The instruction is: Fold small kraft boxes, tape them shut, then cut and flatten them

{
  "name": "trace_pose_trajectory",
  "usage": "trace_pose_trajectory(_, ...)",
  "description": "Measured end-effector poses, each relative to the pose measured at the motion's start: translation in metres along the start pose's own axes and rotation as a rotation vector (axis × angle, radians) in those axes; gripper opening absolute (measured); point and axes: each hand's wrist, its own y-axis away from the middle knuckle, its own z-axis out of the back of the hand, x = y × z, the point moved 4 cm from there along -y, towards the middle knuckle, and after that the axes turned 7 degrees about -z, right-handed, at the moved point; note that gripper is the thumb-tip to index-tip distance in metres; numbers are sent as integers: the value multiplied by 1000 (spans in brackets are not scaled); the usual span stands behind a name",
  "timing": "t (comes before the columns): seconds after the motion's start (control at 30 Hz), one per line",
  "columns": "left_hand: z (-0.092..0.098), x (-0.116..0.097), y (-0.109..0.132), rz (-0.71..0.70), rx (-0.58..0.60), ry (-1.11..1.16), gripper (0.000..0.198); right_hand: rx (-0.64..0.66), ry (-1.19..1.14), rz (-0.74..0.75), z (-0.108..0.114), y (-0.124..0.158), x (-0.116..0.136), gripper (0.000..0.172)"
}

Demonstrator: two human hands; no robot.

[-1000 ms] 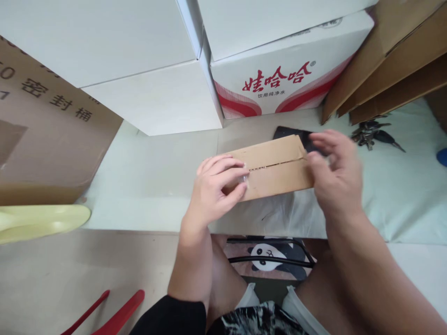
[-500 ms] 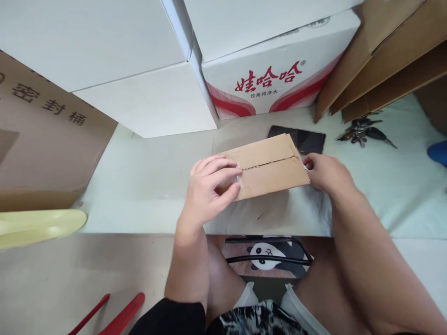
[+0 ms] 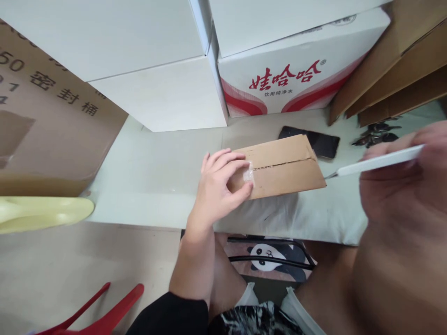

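Note:
A small brown cardboard box (image 3: 284,177) is tilted above the cloth-covered surface, its centre seam facing up. My left hand (image 3: 221,184) grips the box's left end, with the thumb on the near side and the fingers over the top. Clear tape (image 3: 248,173) shows beside those fingertips. To the right, my right hand (image 3: 401,186), partly blurred, is closed around a slim white utility knife (image 3: 380,160). Its small metal tip points left at the box's right end, touching it or very close. The fingers behind the handle are partly hidden.
A black phone (image 3: 323,143) lies behind the box, and a bunch of keys (image 3: 375,134) is farther right. White cartons (image 3: 275,83) stand along the back. Large brown cardboard (image 3: 70,135) is at left, flattened cardboard (image 3: 377,70) at right. A yellow-green stool edge (image 3: 52,211) juts in.
My right hand has drawn back to the right and up from the box's end, and the white knife now shows in it. My left hand still grips the box; the view has shifted slightly.

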Motion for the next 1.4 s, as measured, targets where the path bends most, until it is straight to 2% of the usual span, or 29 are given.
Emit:
trace_pose_trajectory(0.07, 0, 0, 0, 18, -4, 15, 28, 28, -68, -13, -14, 16, 3, 23)
trace_pose_trajectory(0.2, 0, -2, 2, 29, -4, 30, 30, 153, 156, -108, -36, 39, -2, 15)
trace_pose_trajectory(0.47, -1, -6, 4, 3, 8, -7, 31, 226, 319, -179, -53, 44, -5, 20)
trace_pose_trajectory(0.73, 0, -12, 4, 28, 45, -75, 30, 231, 427, -125, -58, 43, -10, 9)
trace_pose_trajectory(1.17, -2, -10, 2, 38, 33, -83, 30, 293, 453, -186, -59, 39, -14, 22)
trace_pose_trajectory(1.4, -3, -8, 2, 32, 34, -81, 31, 311, 479, -194, -64, 37, -10, 13)
